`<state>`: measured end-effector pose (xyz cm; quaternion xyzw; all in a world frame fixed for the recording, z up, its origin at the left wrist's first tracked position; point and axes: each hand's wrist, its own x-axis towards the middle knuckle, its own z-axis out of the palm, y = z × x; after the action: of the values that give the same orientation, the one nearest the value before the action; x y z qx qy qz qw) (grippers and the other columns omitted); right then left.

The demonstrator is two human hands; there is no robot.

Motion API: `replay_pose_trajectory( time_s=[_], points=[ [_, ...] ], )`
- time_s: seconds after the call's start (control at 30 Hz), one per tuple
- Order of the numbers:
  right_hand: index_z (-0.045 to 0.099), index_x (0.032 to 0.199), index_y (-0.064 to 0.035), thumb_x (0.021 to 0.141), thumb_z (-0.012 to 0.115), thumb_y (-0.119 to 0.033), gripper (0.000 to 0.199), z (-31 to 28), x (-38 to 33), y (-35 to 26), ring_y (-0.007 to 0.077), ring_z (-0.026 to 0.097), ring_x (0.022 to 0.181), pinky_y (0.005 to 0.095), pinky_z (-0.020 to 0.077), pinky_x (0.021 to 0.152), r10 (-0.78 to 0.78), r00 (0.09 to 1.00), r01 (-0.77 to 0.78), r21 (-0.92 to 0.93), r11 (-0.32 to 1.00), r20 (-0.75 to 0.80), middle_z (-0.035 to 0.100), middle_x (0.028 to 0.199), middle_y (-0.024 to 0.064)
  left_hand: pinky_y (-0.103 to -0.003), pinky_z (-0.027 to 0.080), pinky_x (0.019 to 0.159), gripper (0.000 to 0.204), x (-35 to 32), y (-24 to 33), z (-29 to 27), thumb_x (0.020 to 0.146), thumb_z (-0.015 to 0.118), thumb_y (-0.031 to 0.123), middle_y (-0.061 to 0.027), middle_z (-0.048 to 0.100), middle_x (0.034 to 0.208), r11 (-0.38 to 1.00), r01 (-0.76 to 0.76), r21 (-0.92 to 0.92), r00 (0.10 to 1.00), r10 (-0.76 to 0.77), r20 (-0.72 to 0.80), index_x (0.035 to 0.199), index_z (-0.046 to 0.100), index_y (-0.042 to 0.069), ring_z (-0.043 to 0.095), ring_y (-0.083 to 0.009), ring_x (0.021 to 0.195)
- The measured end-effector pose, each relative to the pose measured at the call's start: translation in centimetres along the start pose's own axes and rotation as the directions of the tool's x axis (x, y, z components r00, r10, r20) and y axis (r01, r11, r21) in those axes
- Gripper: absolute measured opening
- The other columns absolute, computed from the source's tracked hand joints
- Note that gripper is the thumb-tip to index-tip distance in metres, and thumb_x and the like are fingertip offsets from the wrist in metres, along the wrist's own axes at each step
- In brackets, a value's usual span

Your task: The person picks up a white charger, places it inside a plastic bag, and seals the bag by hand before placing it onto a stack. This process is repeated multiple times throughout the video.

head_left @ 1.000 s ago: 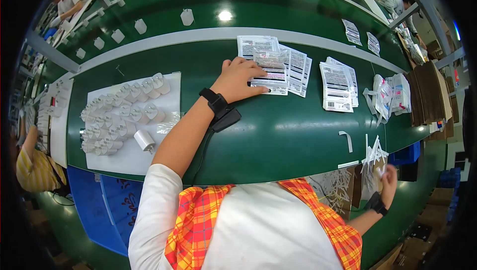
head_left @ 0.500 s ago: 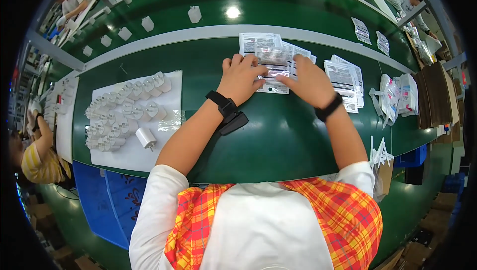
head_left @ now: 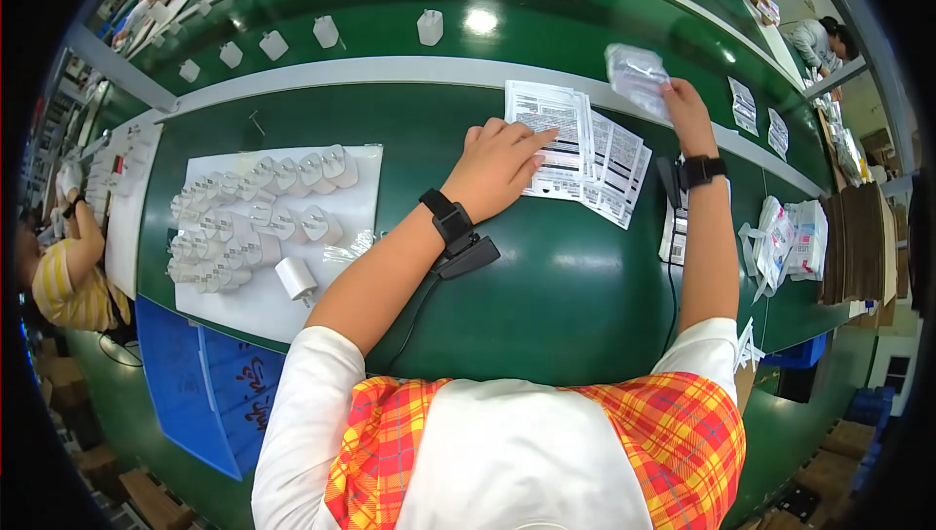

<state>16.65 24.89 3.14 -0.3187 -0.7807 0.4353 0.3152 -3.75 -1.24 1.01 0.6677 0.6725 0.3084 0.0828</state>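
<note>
My left hand [head_left: 497,167] lies flat on a fanned stack of printed white leaflets [head_left: 585,155] on the green bench, fingers pointing right onto the top sheet. My right hand [head_left: 682,111] is stretched out beyond the stack toward the grey strip, pinching a small clear plastic bag [head_left: 636,72] that hangs just above the bench. Both wrists wear black bands, and a black clip with a cord sits under my left wrist.
A white sheet [head_left: 255,311] at left carries several white plug adapters [head_left: 255,208]. More adapters [head_left: 328,31] stand on the far belt. Bagged items [head_left: 792,237] and brown cardboard pieces [head_left: 858,237] lie at right. A blue crate [head_left: 195,384] sits below the bench. Other people work around.
My right hand came up from below the bench at right, touched the leaflet stack, then reached out to the far right, now holding a clear plastic bag. My left hand stayed on the leaflets.
</note>
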Motion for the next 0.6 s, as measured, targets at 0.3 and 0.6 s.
replay_pose_trajectory(
  time_s=[0.3,0.6],
  points=[
    [0.061,0.108,0.0008,0.080,0.063,-0.013,0.031,11.1,-7.0,-9.4,0.0354,0.062,0.095,0.0426,0.0483,0.085,-0.229,0.846,0.447,-0.404,0.798,0.482,0.065,0.099,0.0204,-0.043,0.035,0.093,0.031,0.1,-3.2,0.3,0.087,0.054,0.013,-0.0042,0.064,0.116,0.988,-0.100,0.119,0.984,0.116,-0.132,0.118,0.063,0.012,0.053,-0.0239,0.111],
    [0.059,0.097,-0.0032,0.074,0.058,-0.005,0.024,11.5,-7.4,-7.7,0.0368,0.056,0.091,0.0445,0.0464,0.079,-0.204,0.618,0.555,-0.238,0.797,0.759,0.059,0.094,0.0164,-0.051,0.030,0.105,0.037,0.3,-2.7,-0.1,0.088,0.057,0.019,-0.0075,0.061,0.127,0.998,0.062,-0.021,0.996,-0.061,0.063,0.125,0.059,0.013,0.047,-0.0274,0.128]
  ],
)
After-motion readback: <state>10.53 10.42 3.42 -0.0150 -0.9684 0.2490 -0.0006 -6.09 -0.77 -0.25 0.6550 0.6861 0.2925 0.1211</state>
